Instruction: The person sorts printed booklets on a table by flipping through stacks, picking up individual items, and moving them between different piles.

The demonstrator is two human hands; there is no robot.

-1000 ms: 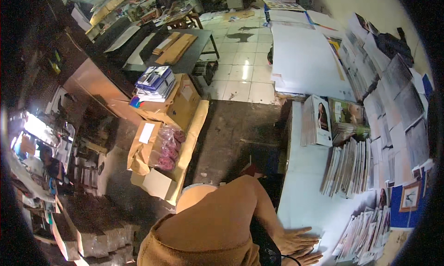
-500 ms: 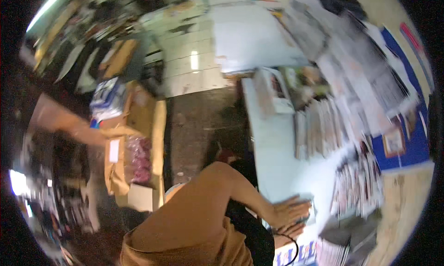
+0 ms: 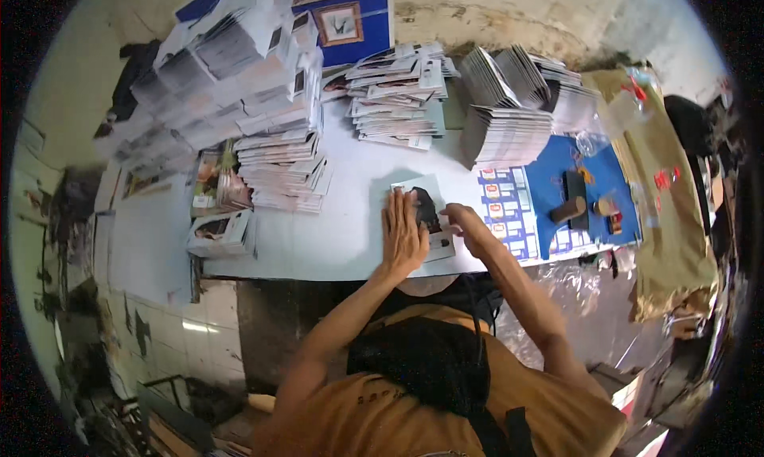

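The left hand (image 3: pixel 404 236) lies on a booklet (image 3: pixel 427 209), its fingers straight, close together and pointing away from the body, resting flat rather than gripping. The right hand (image 3: pixel 466 225) is at the booklet's right edge with its fingers bent inward — whether they pinch the paper or only touch it, I cannot tell. The booklet, pale with a dark picture, is under the left fingers and just left of the right ones, on a white table (image 3: pixel 334 246). Beyond the left fingertips is an uneven pile (image 3: pixel 395 95) of booklets; to their left is a stack (image 3: pixel 282 167), and farther left a small bundle (image 3: pixel 219 233). Beyond the right fingers, and to their right, is a thick block of booklets (image 3: pixel 507 135). Near those fingers, on their right, is a printed sheet (image 3: pixel 509 214), then a blue sheet (image 3: pixel 549 171) bearing a dark block (image 3: pixel 574 188) and a brown cylinder (image 3: pixel 567 210) — both well apart from either hand.
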